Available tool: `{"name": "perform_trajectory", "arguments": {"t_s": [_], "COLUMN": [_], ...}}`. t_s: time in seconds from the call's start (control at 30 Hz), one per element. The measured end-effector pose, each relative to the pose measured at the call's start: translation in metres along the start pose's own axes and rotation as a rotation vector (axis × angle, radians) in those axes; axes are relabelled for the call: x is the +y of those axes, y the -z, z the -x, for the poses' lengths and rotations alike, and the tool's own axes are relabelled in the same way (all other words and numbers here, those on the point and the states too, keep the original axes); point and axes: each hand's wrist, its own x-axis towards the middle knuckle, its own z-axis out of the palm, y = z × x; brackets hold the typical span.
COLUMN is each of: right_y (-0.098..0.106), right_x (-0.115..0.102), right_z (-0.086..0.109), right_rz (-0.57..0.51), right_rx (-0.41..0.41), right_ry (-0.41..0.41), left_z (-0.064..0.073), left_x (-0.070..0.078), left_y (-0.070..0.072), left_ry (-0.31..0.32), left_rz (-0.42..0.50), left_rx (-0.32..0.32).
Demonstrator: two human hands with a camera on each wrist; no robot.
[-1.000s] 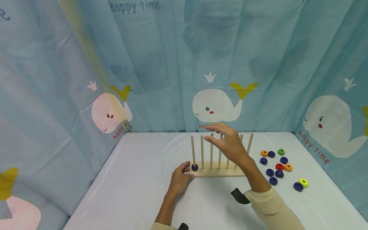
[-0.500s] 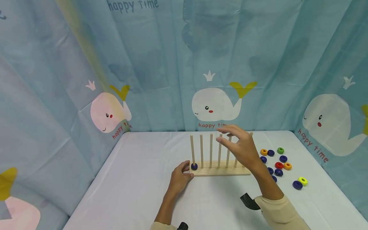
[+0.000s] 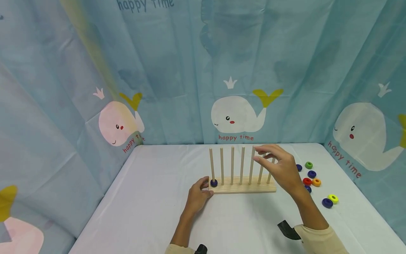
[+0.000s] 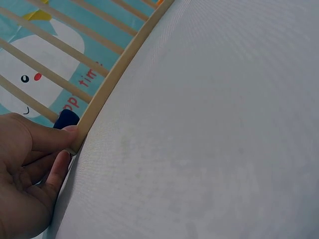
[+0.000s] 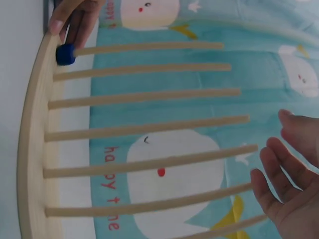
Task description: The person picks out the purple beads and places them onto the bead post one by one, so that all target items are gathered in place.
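Observation:
A wooden peg rack (image 3: 242, 189) stands on the white table, a row of several upright pegs rising from its flat base. One dark blue bead (image 3: 214, 183) sits at the foot of the leftmost peg. My left hand (image 3: 196, 199) grips the left end of the base, and the left wrist view shows thumb and fingers pinching its edge. Above the right-hand pegs is my right hand (image 3: 283, 172), fingers bent loosely, thumb apart from them. Nothing lies between those fingers in the right wrist view, where the same hand (image 5: 299, 211) appears beside the peg tips.
Loose beads are scattered right of the rack: a green bead (image 3: 308, 165), a red bead (image 3: 307, 181), an orange bead (image 3: 316, 182), a yellow bead (image 3: 333, 198) and several dark blue ones. My right hand and forearm hide some. A whale-print curtain (image 3: 177, 116) hangs behind the table.
My right hand has moved right and slightly down, from over the left and middle pegs to the right-hand ones. The left hand, rack and blue bead have stayed put.

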Motion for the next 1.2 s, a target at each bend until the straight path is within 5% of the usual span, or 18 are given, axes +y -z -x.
{"name": "perform_trajectory", "arguments": {"t_s": [0.4,1.2], "right_y": [0.027,0.087], "right_x": [0.024,0.071], "right_z": [0.024,0.089], "right_rz": [0.034,0.282], "right_rx": [-0.013,-0.03], "right_ry": [-0.094,-0.368], "left_z": [0.0,-0.002], "left_x": [0.0,-0.001], "left_y": [0.001,0.0], "left_ry": [-0.001,0.012], "left_rz": [0.006,0.002], "left_rx": [0.007,0.003]}}
